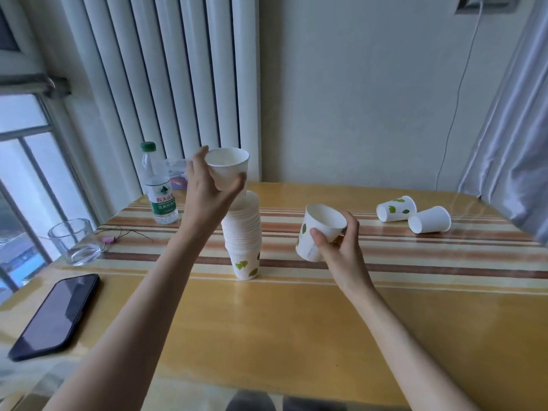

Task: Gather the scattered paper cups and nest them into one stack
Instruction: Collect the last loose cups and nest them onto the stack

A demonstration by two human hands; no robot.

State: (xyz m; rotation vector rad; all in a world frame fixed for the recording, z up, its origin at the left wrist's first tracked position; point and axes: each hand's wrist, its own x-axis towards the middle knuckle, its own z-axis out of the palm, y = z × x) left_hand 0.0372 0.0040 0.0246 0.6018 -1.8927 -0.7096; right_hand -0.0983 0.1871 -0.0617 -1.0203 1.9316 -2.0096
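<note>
Yellow bench (296,327) with a striped runner, tall cup stack (243,241) dead center. Left hand (204,191) grips a plain cup (228,167) right above the stack, right hand (341,247) holds a leaf-print cup (320,229) at 3 o'clock. Two tipped cups (413,216) lie at 2 o'clock.

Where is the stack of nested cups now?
Head view: the stack of nested cups stands mid-table, just below the cup in the left hand, right of the water bottle.

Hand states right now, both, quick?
Left hand: grips a plain cup above the stack.
Right hand: grips a leaf-print cup, lifted off the table.
</note>
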